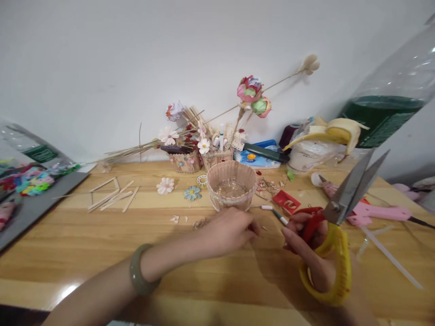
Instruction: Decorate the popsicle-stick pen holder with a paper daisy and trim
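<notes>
At a wooden table (84,246), the right hand (311,246) grasps red-and-yellow scissors (335,213), blades apart, while before a slatted pot (215,194) the left hand (234,231) curls, its hold unclear.

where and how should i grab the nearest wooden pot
Probably by the left wall of the pot, from above and left: it stands upright, mouth open, so its edge can be pinched inside and out. The blue flower there lies flat; the right hand holds scissors on the other side.
</notes>
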A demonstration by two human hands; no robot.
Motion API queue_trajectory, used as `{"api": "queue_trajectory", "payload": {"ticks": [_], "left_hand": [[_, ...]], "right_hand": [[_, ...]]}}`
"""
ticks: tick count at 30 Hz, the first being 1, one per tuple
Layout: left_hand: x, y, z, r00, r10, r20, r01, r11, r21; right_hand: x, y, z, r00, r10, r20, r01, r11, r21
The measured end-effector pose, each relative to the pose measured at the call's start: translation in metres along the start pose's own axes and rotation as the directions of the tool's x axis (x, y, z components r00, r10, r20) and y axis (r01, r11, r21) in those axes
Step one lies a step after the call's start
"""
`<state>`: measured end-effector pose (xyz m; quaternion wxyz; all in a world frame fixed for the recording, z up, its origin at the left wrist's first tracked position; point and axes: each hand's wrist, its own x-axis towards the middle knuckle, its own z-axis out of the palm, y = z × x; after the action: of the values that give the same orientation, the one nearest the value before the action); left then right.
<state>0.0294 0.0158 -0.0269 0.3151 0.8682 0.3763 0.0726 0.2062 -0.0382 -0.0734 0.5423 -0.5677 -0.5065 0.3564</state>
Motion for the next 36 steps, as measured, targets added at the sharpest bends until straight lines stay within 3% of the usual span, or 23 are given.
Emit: {"api": "queue_trajectory", "payload": {"ticks": [3,5,7,10,15,17,21,24,36], "left_hand": [[-0.003,0.003,-0.002,0.997,0.021,-0.078,-0.031,0.991,-0.128],[-0.006,0.005,-0.003,0.98,0.081,-0.183,-0.115,0.976,-0.187],[-0.009,0.008,-0.003,0.941,0.189,-0.28,-0.24,0.957,-0.163],[-0.011,0.008,-0.002,0.895,0.322,-0.309,-0.353,0.934,-0.05],[-0.009,-0.001,0.005,0.907,0.258,-0.333,-0.257,0.965,0.049],[-0.009,-0.004,0.009,0.926,0.222,-0.305,-0.213,0.975,0.063],[-0.007,-0.008,0.014,0.98,0.16,-0.119,-0.149,0.984,0.099],[-0.005,-0.007,0.016,0.989,0.147,-0.015,-0.144,0.982,0.119],[-0.001,0.013,0.017,0.993,0.068,0.096,-0.092,0.957,0.275]], "right_hand": [[0.0,0.002,0.0,1.0,0.003,0.021,-0.004,1.0,0.031],[-0.002,0.001,0.003,0.998,0.004,0.057,-0.008,0.998,0.06],[-0.005,-0.001,0.007,0.994,0.007,0.105,-0.016,0.996,0.084],[-0.008,-0.003,0.013,0.988,0.008,0.154,-0.023,0.995,0.095],[-0.002,0.005,0.007,0.995,0.034,0.094,-0.041,0.996,0.073],[0.003,0.008,0.001,0.998,0.047,0.041,-0.05,0.996,0.071],[0.008,0.004,-0.002,0.998,0.03,-0.057,-0.023,0.992,0.12],[0.008,-0.004,0.001,0.996,0.005,-0.09,0.011,0.984,0.176],[0.004,-0.005,0.002,0.995,-0.03,-0.099,0.047,0.984,0.174]]}}
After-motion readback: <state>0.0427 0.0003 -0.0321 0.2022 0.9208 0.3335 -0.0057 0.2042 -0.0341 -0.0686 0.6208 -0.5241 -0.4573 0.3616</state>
